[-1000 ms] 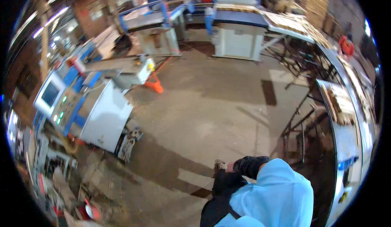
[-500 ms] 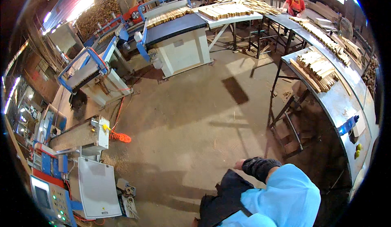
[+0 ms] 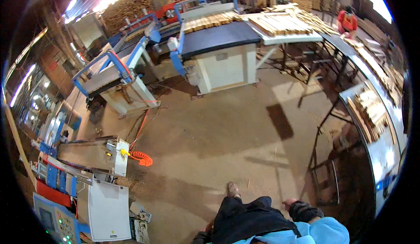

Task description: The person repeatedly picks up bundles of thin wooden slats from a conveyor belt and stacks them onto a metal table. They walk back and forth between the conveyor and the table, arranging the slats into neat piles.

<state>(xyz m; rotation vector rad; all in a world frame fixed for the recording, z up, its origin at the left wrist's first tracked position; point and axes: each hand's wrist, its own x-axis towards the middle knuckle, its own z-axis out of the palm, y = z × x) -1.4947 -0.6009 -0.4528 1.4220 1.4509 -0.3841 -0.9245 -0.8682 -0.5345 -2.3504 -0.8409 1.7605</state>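
Bare right hand (image 3: 289,203) blurred beside loose black cloth garment (image 3: 251,217), left hand (image 3: 209,227) mostly hidden at its other edge; cannot tell finger spread or grip. Rightward, dark metal table frame (image 3: 335,183) half lost in shadow.

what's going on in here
Someone in a light-blue top and black garment is out on the brown floor. Their right hand hangs low, apparently holding nothing; their left hand is mostly hidden. At far right, a co-worker in red is at a long grey metal table; what they handle is unclear. Pale wooden strips lie on several surfaces.
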